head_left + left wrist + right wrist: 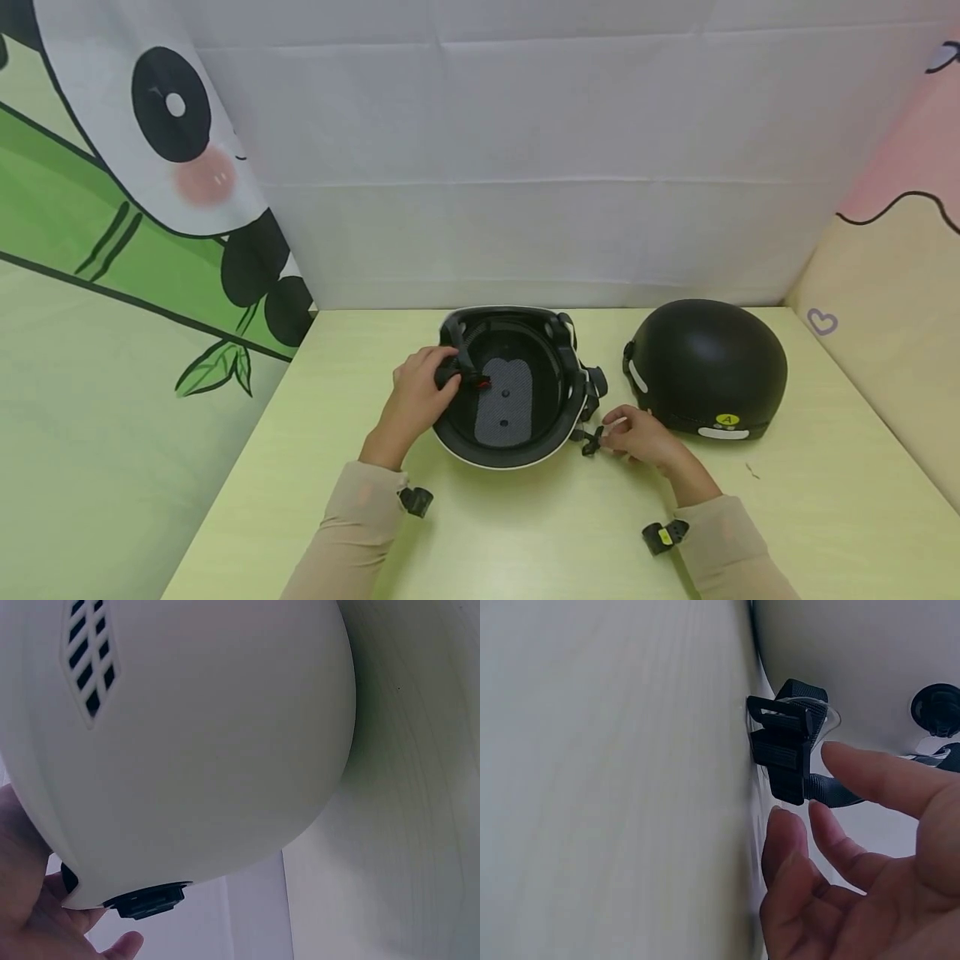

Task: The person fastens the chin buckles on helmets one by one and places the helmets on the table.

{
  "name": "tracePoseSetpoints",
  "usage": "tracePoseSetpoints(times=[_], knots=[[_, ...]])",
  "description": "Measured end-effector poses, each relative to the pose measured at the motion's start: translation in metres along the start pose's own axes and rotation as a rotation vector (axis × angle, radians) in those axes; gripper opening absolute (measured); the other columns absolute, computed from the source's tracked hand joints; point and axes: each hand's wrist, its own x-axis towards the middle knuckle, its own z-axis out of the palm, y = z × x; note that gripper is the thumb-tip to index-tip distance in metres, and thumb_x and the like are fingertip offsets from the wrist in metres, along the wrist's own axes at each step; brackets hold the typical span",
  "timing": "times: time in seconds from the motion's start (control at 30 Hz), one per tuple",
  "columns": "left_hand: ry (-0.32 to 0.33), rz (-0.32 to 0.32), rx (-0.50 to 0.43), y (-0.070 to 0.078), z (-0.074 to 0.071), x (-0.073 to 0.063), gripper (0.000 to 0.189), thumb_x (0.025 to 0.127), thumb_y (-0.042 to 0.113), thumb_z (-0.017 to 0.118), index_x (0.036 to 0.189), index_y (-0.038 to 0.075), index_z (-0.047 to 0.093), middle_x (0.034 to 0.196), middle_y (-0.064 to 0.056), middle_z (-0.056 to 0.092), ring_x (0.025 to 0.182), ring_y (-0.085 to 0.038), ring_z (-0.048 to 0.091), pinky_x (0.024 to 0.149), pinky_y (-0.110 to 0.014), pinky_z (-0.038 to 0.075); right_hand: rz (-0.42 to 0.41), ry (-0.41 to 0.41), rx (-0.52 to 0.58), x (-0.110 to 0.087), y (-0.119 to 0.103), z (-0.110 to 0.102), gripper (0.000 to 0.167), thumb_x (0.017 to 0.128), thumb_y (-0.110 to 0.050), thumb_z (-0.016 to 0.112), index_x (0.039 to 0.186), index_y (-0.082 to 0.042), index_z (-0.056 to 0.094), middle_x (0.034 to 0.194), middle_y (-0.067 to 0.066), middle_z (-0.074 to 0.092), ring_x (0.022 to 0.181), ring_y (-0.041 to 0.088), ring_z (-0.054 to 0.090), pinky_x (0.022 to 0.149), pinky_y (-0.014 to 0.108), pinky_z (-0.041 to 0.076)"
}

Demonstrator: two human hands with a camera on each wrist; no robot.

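A white helmet lies upside down on the table, its black lining and grey mesh pad facing up in the head view. At its left rim, my left hand pinches a black chin strap between thumb and fingers; a small red part shows on the strap's end. The left wrist view mostly shows the white shell, with that hand partly hidden behind the rim. My right hand is by a black strap buckle hanging at the helmet's right side. Its thumb and fingers are parted, fingertips close beside the buckle.
A black helmet with a yellow round sticker sits dome up to the right, just behind the right hand. Both stand on a pale wooden table. A white cloth backdrop rises behind, with cartoon-printed panels on both sides.
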Motion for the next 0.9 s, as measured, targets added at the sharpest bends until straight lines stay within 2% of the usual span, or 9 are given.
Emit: tracePoseSetpoints(times=[0.2, 0.43, 0.73, 0.9], knots=[[-0.001, -0.005, -0.008, -0.0005, 0.001, -0.0008, 0.034, 0.09, 0.015, 0.07, 0.123, 0.008, 0.064, 0.126, -0.015, 0.059, 0.115, -0.036, 0.052, 0.094, -0.058, 0.032, 0.005, -0.008, 0.0, 0.0014, 0.0009, 0.0007, 0.04, 0.082, -0.006, 0.075, 0.114, 0.007, 0.053, 0.082, 0.007, 0.057, 0.069, 0.02, 0.055, 0.057, 0.033, 0.044], [-0.006, -0.014, -0.004, 0.0, 0.0011, -0.0004, 0.034, 0.091, 0.015, 0.069, 0.124, 0.008, 0.064, 0.127, -0.015, 0.058, 0.116, -0.035, 0.051, 0.094, -0.058, 0.032, 0.0, 0.008, -0.052, 0.0028, 0.0004, 0.004, 0.046, 0.08, -0.009, 0.079, 0.115, 0.006, 0.054, 0.083, 0.007, 0.052, 0.063, 0.018, 0.049, 0.055, 0.031, 0.042], [0.0, -0.003, 0.004, 0.0012, 0.0004, -0.0004, 0.034, 0.091, 0.015, 0.069, 0.123, 0.008, 0.064, 0.125, -0.015, 0.059, 0.115, -0.035, 0.051, 0.094, -0.058, 0.032, 0.005, 0.042, -0.113, 0.0038, -0.0014, 0.0081, 0.042, 0.076, -0.009, 0.081, 0.109, 0.003, 0.058, 0.079, 0.005, 0.048, 0.059, 0.016, 0.045, 0.054, 0.03, 0.037], [-0.001, -0.003, 0.003, 0.0014, 0.0009, 0.0004, 0.034, 0.091, 0.015, 0.07, 0.123, 0.008, 0.064, 0.125, -0.015, 0.059, 0.115, -0.035, 0.051, 0.094, -0.058, 0.032, -0.02, 0.039, -0.099, 0.0037, -0.0023, 0.0083, 0.042, 0.075, -0.004, 0.077, 0.11, 0.006, 0.058, 0.082, 0.006, 0.051, 0.061, 0.016, 0.046, 0.053, 0.029, 0.039]])
